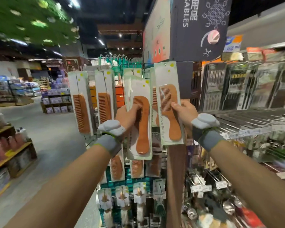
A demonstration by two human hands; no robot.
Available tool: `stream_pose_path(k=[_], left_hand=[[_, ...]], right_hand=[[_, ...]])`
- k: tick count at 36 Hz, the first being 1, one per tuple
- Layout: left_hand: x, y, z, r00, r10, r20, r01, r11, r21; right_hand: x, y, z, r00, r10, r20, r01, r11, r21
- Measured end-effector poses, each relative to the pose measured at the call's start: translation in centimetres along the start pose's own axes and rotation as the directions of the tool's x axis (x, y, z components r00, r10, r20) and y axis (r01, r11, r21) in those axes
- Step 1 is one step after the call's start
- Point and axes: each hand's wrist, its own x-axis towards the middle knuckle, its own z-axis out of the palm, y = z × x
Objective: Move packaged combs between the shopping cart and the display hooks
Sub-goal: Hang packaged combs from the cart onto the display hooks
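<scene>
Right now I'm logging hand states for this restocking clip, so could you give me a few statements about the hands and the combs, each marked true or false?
1. The left hand grips a curved-handle comb pack. True.
2. The right hand is empty. False: it grips a second comb pack.
3. A straight comb pack hangs to the left of the left hand. True.
4. A shopping cart shows below the arms. False: no cart is in view.
</scene>
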Motion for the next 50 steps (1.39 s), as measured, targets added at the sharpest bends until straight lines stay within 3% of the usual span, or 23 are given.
stream_pose_path(k=[21, 33, 36, 43, 50], left_hand=[[2.9, -0.4, 1.8, 0.995, 0.025, -0.095, -0.023, 1.000, 0.018], [4.3, -0.8, 2.5, 0.994, 0.009, -0.105, -0.010, 1.000, -0.006], [4.6, -1.0, 2.4, 0.995, 0.010, -0.095, -0.014, 0.999, -0.031], [4.8, -1.7, 1.9, 0.997, 0.038, -0.069, -0.041, 0.998, -0.038], [4.6, -2.5, 1.3, 0.999, 0.035, -0.031, -0.037, 0.998, -0.050]], right_hand=[[5.5, 2.6, 0.8, 0.988, 0.088, 0.124, -0.082, 0.995, -0.051], [13.1, 4.3, 2.5, 0.989, 0.123, 0.082, -0.091, 0.944, -0.316], [11.6, 3.0, 3.2, 0.982, 0.146, 0.121, -0.083, 0.905, -0.417], [13.4, 4.9, 4.7, 0.970, 0.215, 0.111, -0.156, 0.907, -0.391], [12.6, 4.4, 4.1, 0.978, 0.186, 0.099, -0.129, 0.900, -0.418]])
